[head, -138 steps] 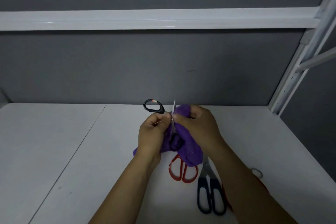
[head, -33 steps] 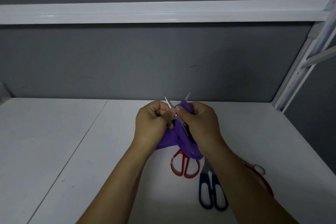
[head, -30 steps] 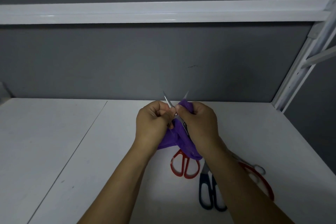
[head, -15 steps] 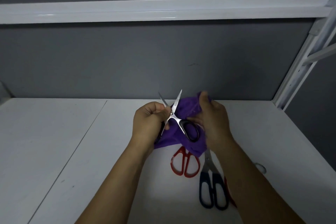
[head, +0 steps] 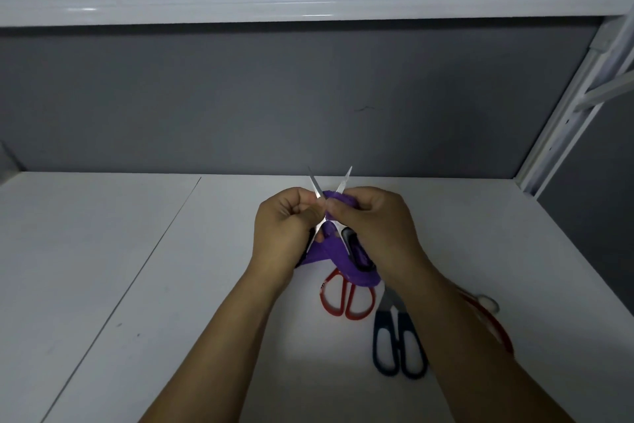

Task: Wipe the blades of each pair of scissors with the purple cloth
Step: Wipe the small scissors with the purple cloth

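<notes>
Since half a second ago the right hand (head: 374, 227) has come back in from the side. It had been holding the purple cloth (head: 338, 252) spread out behind the small scissors (head: 315, 186), and it is now closed up against the left hand (head: 284, 230) at the point where the two blades cross.

The small scissors are held up off the table between the hands. They are open, with the blades in a narrow X whose tips point up and away from the person. The left hand is curled tightly around the near part of the scissors, at and below the crossing. The right hand pinches a fold of cloth with thumb and fingers just at the crossing, and the rest of the cloth hangs down over the black handles. Which of the two blades lies inside the pinch cannot be told.

Each blade's long axis runs from the pinch outward to its bare tip, so the coming stroke probably slides away from the body along the steel. The right hand, which carries the cloth, is the nearer one to the right-leaning blade.

On the white table (head: 137, 251) below, red-handled scissors (head: 346, 299) lie partly under the cloth, with dark-handled scissors (head: 399, 347) just beside them. A further red pair (head: 497, 330) is mostly hidden by the right forearm. No brand, label or writing can be read.
</notes>
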